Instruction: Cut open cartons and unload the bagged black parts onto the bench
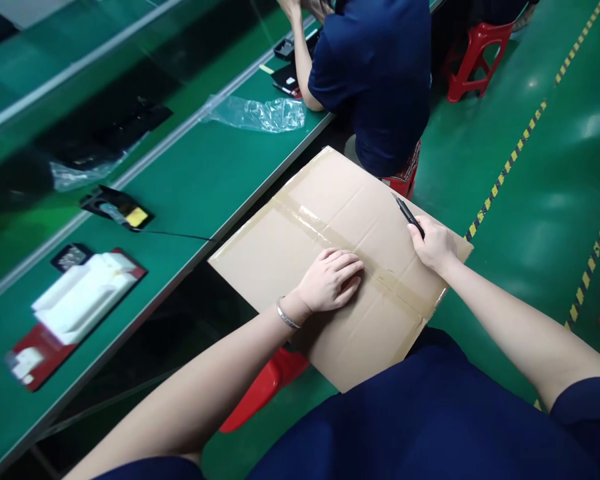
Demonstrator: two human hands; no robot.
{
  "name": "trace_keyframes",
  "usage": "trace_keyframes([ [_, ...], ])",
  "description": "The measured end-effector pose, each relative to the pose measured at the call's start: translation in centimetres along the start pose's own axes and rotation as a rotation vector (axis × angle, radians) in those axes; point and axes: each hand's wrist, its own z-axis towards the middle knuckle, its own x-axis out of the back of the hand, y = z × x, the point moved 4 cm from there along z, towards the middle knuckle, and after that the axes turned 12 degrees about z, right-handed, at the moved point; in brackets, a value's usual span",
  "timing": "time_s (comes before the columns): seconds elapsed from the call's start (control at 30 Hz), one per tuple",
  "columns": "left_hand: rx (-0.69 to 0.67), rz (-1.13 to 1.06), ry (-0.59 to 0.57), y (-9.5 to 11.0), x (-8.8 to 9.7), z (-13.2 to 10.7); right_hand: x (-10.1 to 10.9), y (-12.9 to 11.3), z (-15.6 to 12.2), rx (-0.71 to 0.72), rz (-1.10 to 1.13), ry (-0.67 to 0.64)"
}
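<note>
Though the red-and-white packaging [83, 297] out beyond the left hand [330, 280] is too blurred for me to read any print, the tan cardboard box [267, 263] shows plainly beneath both hands. Its matte, faintly creased top carries a glossy strip of tape [307, 220] running between them. The left hand rests there, fingers loosely bent, grasping nothing; the right hand [434, 245] clasps a slim black knife [409, 215]. Ahead of the left hand, crinkled clear plastic [267, 115] lies on the smooth green bench [180, 187].

no legible text, no readable numbers
</note>
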Motion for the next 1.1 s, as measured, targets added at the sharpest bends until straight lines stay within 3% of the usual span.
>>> trace_keyframes([
  [0.33,0.095,0.111,-0.208,0.6,0.6,4.2,-0.1,-0.4,0.4,-0.031,-0.066,-0.051],
  [0.53,0.192,0.174,-0.282,0.6,0.7,5.0,-0.2,-0.2,0.6,-0.024,-0.05,-0.061],
  [0.8,0.109,0.098,-0.319,1.1,1.8,5.9,0.0,-0.4,0.6,-0.045,-0.05,-0.08],
  [0.87,0.116,0.11,-0.27,1.5,3.6,5.6,0.0,-0.4,0.6,-0.044,-0.046,-0.08],
  [0.93,0.146,0.137,-0.204,1.8,6.7,4.2,0.2,-0.4,0.6,-0.045,-0.04,-0.077],
  [1.0,0.167,0.154,-0.143,2.2,10.8,1.6,0.4,-0.5,0.6,-0.047,-0.032,-0.07],
  [1.1,0.197,0.108,-0.091,3.8,16.2,-4.5,0.6,-0.7,0.4,-0.04,-0.016,-0.048],
])
